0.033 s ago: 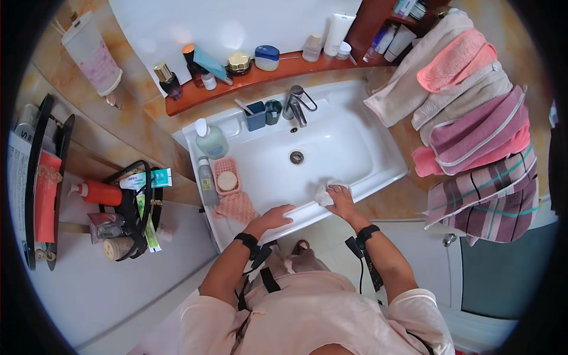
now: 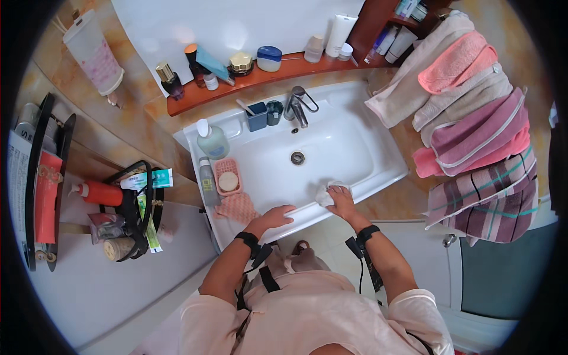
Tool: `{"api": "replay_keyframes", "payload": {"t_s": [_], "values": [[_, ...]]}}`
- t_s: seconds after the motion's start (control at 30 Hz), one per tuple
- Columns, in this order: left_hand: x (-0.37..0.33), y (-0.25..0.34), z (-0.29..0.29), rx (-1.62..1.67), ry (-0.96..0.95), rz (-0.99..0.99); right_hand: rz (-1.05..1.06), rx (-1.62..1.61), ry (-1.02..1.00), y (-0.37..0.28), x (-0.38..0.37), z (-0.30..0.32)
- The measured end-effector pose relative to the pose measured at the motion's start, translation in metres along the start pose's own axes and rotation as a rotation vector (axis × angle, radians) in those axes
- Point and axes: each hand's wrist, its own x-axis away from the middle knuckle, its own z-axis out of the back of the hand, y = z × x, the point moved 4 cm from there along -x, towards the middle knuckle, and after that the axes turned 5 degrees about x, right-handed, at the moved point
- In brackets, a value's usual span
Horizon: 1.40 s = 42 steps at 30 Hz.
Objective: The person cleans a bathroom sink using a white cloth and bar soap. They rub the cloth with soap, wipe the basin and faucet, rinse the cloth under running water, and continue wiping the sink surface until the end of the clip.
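My right hand (image 2: 341, 202) presses a crumpled white cloth (image 2: 323, 196) against the front rim of the white washbasin (image 2: 313, 217). Its fingers curl over the cloth and hide part of it. My left hand (image 2: 277, 218) lies on the same rim farther left, fingers stretched out and holding nothing. Just left of it, a pink patterned cloth (image 2: 236, 207) is spread at the basin's corner. Behind that cloth sits a pink soap dish (image 2: 221, 168) with a round pale soap bar (image 2: 228, 181). The basin's drain (image 2: 297, 158) shows, and no water runs from the grey tap (image 2: 300, 107).
A pump bottle (image 2: 211, 141) and a grey bottle (image 2: 207, 180) stand along the basin's left edge, near a blue cup (image 2: 257, 118). Cosmetics line a red-brown shelf (image 2: 278, 68) behind. Towels (image 2: 473, 136) hang at the right; a black rack (image 2: 145, 207) holds tubes at the left.
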Motion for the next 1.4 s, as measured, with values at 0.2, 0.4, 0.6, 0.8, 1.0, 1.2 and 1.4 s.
{"api": "replay_keyframes", "payload": {"t_s": [0.2, 0.4, 0.6, 0.8, 1.0, 1.2, 1.4], "values": [[-0.018, -0.014, 0.009, 0.017, -0.051, 0.042, 0.12, -0.049, -0.038, 0.001, -0.021, -0.009], [-0.036, -0.038, 0.023, 0.064, 0.176, 0.056, -0.363, -1.133, -0.042, 0.045, -0.054, 0.045], [-0.049, -0.039, 0.036, 0.302, 0.369, 0.172, -0.449, -1.592, -0.123, 0.041, -0.072, 0.07], [-0.088, 0.022, 0.032, 1.23, 0.419, 0.17, -0.379, -1.477, -0.278, 0.02, -0.083, 0.046], [-0.129, 0.015, 0.034, 0.962, 0.511, 0.191, -0.128, -1.013, -0.324, 0.032, -0.076, 0.026], [-0.1, -0.008, 0.068, -0.14, 0.667, 0.038, -0.036, -0.149, 0.038, 0.091, -0.04, 0.03], [-0.127, -0.006, 0.015, -0.629, -0.105, -0.043, -0.009, -0.157, 0.15, 0.088, -0.026, 0.024]]}}
